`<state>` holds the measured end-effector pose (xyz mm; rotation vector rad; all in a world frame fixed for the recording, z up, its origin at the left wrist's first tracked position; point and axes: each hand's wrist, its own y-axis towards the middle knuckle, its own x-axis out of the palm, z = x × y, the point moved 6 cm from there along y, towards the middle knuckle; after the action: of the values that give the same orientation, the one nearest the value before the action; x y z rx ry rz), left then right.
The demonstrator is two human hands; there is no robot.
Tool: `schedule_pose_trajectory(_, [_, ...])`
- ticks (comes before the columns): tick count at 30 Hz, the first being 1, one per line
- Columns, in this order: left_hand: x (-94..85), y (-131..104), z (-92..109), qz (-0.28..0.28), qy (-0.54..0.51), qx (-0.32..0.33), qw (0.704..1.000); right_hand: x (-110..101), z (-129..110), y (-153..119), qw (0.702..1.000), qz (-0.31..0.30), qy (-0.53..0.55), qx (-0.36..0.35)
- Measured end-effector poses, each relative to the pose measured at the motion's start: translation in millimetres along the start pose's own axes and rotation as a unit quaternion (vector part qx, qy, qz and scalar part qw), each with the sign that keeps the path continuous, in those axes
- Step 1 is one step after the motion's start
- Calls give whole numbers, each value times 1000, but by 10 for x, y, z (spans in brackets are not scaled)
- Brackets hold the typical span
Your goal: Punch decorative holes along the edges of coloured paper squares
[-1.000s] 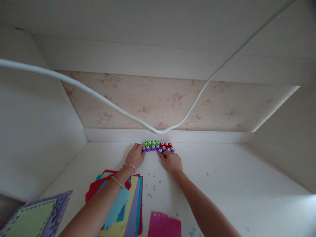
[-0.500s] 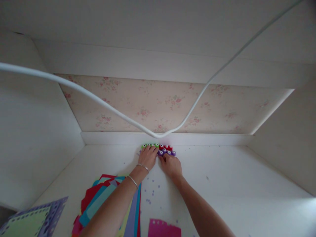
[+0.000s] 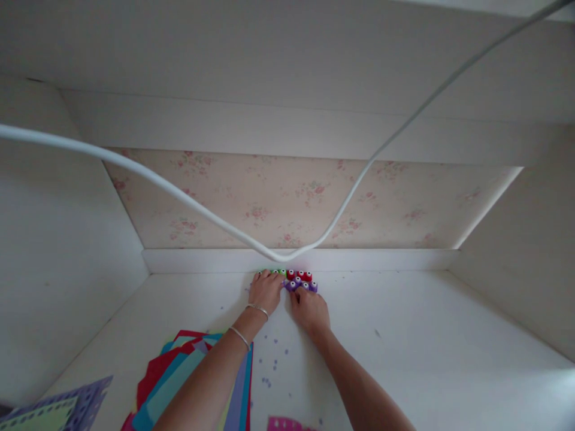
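Observation:
Against the back of the white desk stand small craft punches with round white tops and dark centres. The green craft punches (image 3: 283, 272) make up the left of the back row, and the red craft punches (image 3: 300, 275) continue it on the right. In front of the red ones sit purple craft punches (image 3: 306, 286). My left hand (image 3: 265, 291) is curled over the green ones and hides part of them. My right hand (image 3: 311, 309) has its fingers bent and closed at the front of the purple ones; its fingertips are partly hidden.
A white cable (image 3: 197, 200) hangs across the view. Coloured paper sheets (image 3: 175, 377) are piled under my left forearm. A purple-and-green perforated sheet (image 3: 85, 401) lies at lower left, a pink punched paper (image 3: 285, 424) at the bottom. Tiny purple cut-outs (image 3: 266, 381) are scattered on the desk (image 3: 386, 359).
The view has tilted up slightly, so the desk items sit lower in the picture. Both hands stay at the punches, with hardly any visible shift against them.

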<state>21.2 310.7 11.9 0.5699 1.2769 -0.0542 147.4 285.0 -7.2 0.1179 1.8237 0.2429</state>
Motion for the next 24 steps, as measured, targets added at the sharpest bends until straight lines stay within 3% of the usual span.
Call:
schedule_pose_trajectory(7, [-28,-17,-41,-10,-8,23,1000,8,7,11,1000,-15,-5,8])
schedule_pose_trajectory(16, [-67,-93,-26,19,-20,36,999,-28,-66,-7,999,-12,5,-49])
schedule_pose_trajectory(20, [-139,-108,-34,31,-21,45,998,1,-27,-5,1000,-8,6,-23])
schedule_pose_trajectory(24, [-354,-178,-25,36,-30,58,997,-40,139,-6,996,20,23,79])
